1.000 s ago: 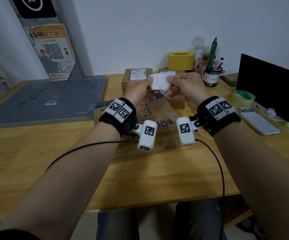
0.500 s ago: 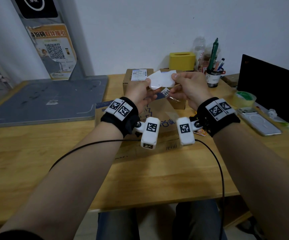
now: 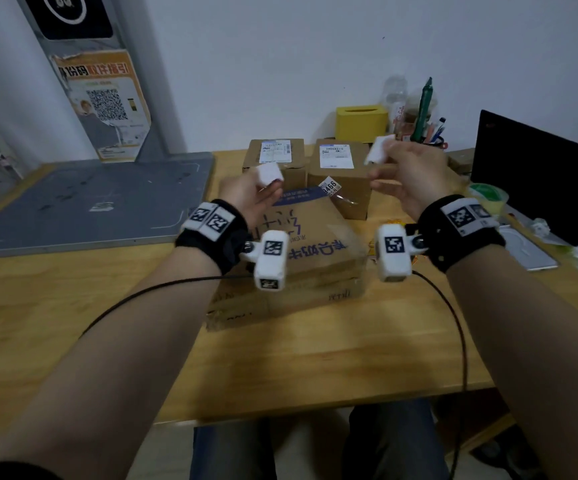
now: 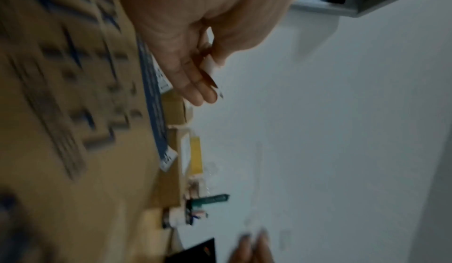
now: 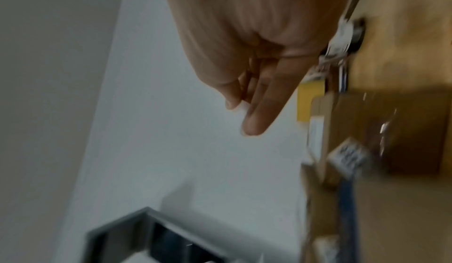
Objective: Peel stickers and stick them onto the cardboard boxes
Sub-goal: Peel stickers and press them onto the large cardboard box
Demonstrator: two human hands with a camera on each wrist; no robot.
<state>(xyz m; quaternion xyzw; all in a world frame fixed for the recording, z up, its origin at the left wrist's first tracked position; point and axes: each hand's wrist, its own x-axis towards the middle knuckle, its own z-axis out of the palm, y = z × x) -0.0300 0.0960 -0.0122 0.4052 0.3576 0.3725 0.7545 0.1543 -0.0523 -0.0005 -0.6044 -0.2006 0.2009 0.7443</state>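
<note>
My two hands are held apart above the desk, and each pinches its own small white paper piece. My left hand [image 3: 266,183] holds one white piece [image 3: 269,174] in front of the left small cardboard box [image 3: 273,157]. My right hand [image 3: 381,164] holds the other white piece [image 3: 379,150] above the right small cardboard box [image 3: 341,188]. I cannot tell which piece is the sticker and which the backing. A large flat cardboard box [image 3: 315,247] with blue print lies under my wrists. In the blurred left wrist view the thumb and fingers [image 4: 195,85] close on a white edge [image 4: 211,65].
A grey pad [image 3: 90,202] covers the desk's left side. At the back stand a yellow box [image 3: 362,121] and a pen cup [image 3: 426,133]. To the right are a black laptop [image 3: 537,174], a green tape roll [image 3: 488,195] and a phone [image 3: 526,247].
Both hands held one white sheet together at the centre. They have now pulled apart sideways, each with a white piece, and the right hand has risen.
</note>
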